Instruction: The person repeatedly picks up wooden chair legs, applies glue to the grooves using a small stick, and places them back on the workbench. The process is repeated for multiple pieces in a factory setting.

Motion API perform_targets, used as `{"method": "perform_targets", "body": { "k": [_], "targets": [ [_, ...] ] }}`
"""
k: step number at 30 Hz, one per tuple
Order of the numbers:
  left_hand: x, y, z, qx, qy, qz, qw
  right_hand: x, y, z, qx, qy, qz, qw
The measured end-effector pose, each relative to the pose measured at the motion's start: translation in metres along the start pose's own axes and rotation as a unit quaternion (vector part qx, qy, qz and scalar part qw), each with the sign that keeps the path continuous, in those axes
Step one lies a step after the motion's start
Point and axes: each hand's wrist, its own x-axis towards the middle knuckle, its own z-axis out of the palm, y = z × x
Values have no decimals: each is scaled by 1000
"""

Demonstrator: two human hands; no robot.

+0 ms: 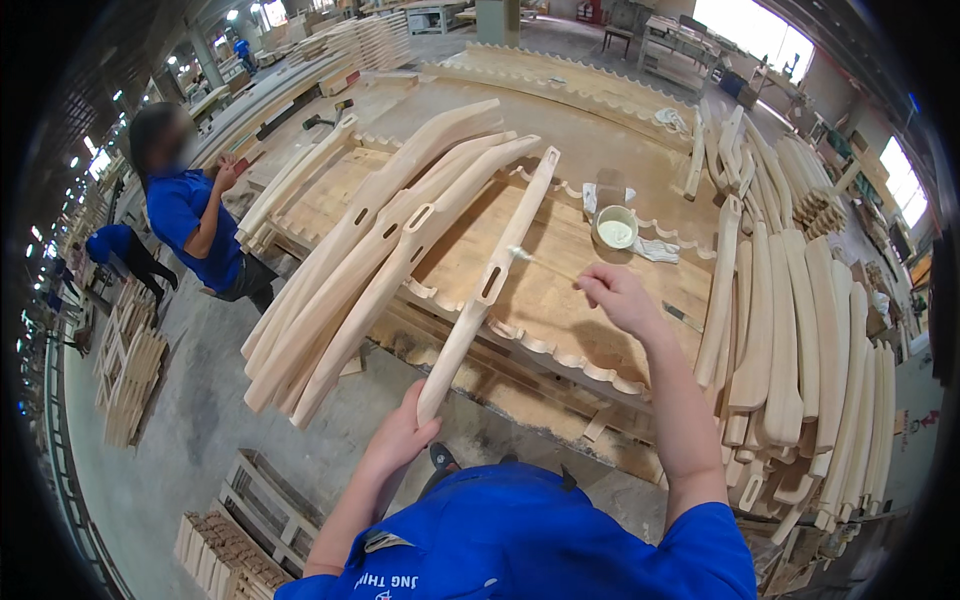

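Observation:
My left hand (pixel 402 434) is wrapped round the near end of a pale wooden chair leg (pixel 460 345). The leg slants away from me across the bench, with oblong slots (pixel 491 284) cut near its middle and a small one at its far tip. Pinched in my right hand (pixel 618 298) is a thin stick (pixel 548 266) with a whitish tip, possibly a glue brush. Its tip is at the leg, just beyond the middle slots; whether it touches the wood I cannot tell. A cup (pixel 613 240) of pale, creamy stuff stands beyond my right hand.
Several slotted legs (pixel 390 230) lie side by side on the left, overhanging the bench (pixel 590 330) with its scalloped strips. Many more wooden pieces (pixel 785 330) are stacked on the right. A flat blade (pixel 683 317) and white rags (pixel 657 250) lie nearby. A person (pixel 190 215) in blue stands at the left.

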Motion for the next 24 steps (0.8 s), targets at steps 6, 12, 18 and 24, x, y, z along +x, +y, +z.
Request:
{"method": "perform_targets", "body": {
  "k": [6, 12, 18, 24],
  "targets": [
    [2, -4, 0, 0, 4, 26, 1000, 7, 3, 25, -44, -17, 4, 999],
    [0, -3, 0, -3, 4, 21, 1000, 1, 14, 42, -124, 90, -10, 988],
    [0, 5, -2, -39, -26, 0, 999, -8, 13, 61, -127, 154, -66, 978],
    [-1, 7, -4, -49, -30, 0, 998, -15, 9, 53, -148, 71, -85, 983]
  ]
}}
